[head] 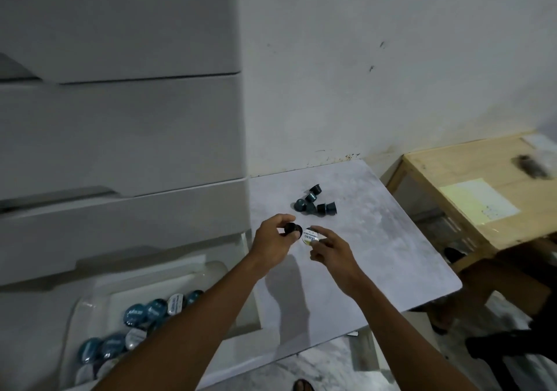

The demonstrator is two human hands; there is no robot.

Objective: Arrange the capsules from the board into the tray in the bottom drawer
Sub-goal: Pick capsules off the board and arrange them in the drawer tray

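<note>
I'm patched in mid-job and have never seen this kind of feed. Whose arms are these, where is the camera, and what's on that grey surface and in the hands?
There is no machine here: a person works with two bare hands, and the single picture comes from a wide-angle camera on their head, looking forward and down. The left hand has a dark capsule in its grip. The right hand holds a second capsule, its white printed lid facing the camera. Both hover over the grey marbled board, where a small heap of dark capsules waits. At lower left, the open bottom drawer holds a white tray with blue-lidded and white-lidded capsules already inside.
</note>
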